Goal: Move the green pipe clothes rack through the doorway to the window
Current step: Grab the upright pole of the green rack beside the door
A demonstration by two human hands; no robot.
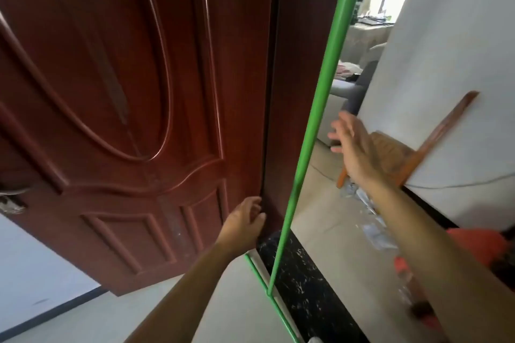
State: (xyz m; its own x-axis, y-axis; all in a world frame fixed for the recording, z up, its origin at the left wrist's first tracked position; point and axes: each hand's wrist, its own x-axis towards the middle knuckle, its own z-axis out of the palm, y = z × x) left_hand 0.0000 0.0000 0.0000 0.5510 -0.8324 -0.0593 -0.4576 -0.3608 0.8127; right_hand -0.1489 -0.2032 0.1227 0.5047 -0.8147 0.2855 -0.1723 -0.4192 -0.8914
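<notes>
While green pipe clothes rack [320,103] stands at black speckled threshold [303,278], left hand [245,220] grips red-brown panelled door [125,92] edge; right hand [355,147] spread, off pipe; wooden chair [395,153] beyond.

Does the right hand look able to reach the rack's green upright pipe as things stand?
Probably yes: the right hand is open, fingers spread, close beside the green upright pipe, with nothing visible between them.

The left hand [245,218] grips the door [125,92] edge beside the green rack [322,97].
</notes>
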